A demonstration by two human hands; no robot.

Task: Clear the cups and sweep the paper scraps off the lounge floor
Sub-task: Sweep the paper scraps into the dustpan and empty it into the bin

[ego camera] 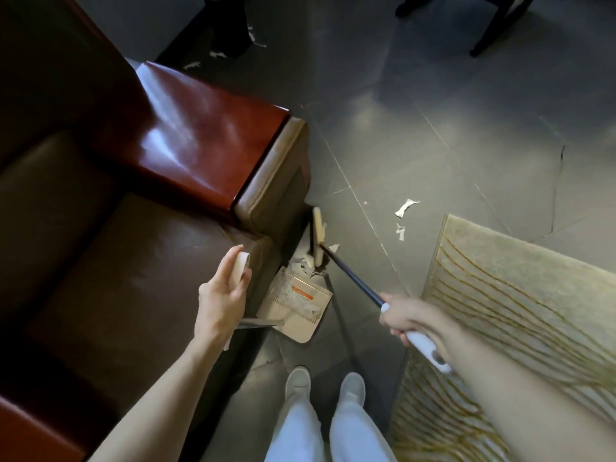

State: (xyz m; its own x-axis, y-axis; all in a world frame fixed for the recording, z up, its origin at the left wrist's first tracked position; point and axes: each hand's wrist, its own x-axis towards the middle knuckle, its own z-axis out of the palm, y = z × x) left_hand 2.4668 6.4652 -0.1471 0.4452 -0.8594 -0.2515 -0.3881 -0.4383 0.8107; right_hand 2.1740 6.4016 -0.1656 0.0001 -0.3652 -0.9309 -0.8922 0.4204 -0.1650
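2 hands engaged: left hand (221, 296) grips pan handle (240, 266), right hand (405, 318) grips broom (319, 233). Scraps (305, 263) bunched at pan (300, 315) lip beside sofa (133, 261). Risk: lip lifts off floor (433, 95), scraps slip under it. 2 loose scraps (406, 207) near rug (500, 295) may be missed.

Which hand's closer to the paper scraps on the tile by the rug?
Right. The right hand grips the broom handle beside the rug, just short of the paper scraps. The left hand grips a white handle over by the sofa, farther off.
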